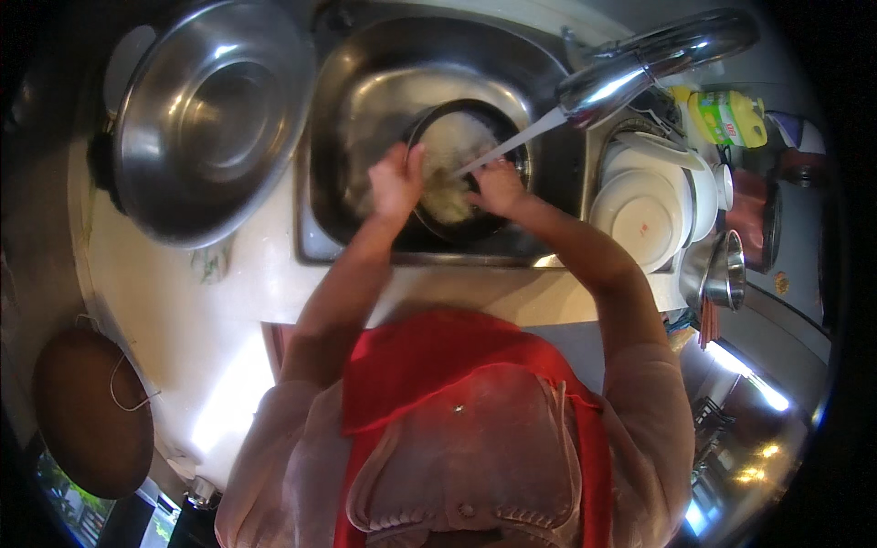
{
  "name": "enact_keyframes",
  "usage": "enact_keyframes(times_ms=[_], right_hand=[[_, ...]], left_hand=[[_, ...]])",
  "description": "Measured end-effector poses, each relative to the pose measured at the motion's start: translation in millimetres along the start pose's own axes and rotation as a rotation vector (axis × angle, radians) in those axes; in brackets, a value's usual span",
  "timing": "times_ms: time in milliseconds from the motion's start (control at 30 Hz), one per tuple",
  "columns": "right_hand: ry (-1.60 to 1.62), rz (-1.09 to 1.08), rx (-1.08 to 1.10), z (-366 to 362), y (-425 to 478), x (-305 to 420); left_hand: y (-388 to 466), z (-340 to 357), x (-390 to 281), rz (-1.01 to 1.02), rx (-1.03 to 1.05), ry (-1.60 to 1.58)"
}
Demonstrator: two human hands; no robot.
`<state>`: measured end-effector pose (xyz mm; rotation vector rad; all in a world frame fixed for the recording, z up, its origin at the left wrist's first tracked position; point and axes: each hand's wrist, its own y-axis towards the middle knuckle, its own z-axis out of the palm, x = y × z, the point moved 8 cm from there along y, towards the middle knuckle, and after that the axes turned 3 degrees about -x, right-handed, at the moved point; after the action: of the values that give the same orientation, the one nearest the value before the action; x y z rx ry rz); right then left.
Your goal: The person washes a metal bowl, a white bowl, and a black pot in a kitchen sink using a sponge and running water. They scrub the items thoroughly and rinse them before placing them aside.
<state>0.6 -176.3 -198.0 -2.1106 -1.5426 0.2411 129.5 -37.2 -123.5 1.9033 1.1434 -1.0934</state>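
Observation:
A dark-rimmed round pot (473, 231) sits in the stainless steel sink (342, 75), with cloudy water and pale food pieces (449, 198) inside. The food is too blurred to name. My left hand (397, 179) grips the pot's left rim, its thumb on the inner side. At the right side of the pot, my right hand (501, 183) reaches over the rim with its fingertips at the water; whether it grasps anything is hidden. From the chrome faucet (603, 92) a stream of water (510, 142) falls into the pot between my hands.
A large steel basin (226, 130) stands left of the sink. Right of it are stacked white plates (640, 216), steel cups (726, 270) and a yellow detergent jug (730, 118). A round wooden board (92, 414) lies at the lower left.

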Motion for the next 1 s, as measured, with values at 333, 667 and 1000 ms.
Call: enact_keyframes(times_ms=[333, 667, 1000], right_hand=[[1.896, 0.395, 0.115, 66, 78, 82], [0.241, -0.151, 0.450, 38, -33, 29], [0.299, 0.486, -0.898, -65, -96, -35]], left_hand=[[-9, 12, -16, 0.010, 0.085, 0.121], [17, 31, -10, 0.094, 0.135, 0.231], [-11, 40, -32, 0.592, 0.177, 0.845]])
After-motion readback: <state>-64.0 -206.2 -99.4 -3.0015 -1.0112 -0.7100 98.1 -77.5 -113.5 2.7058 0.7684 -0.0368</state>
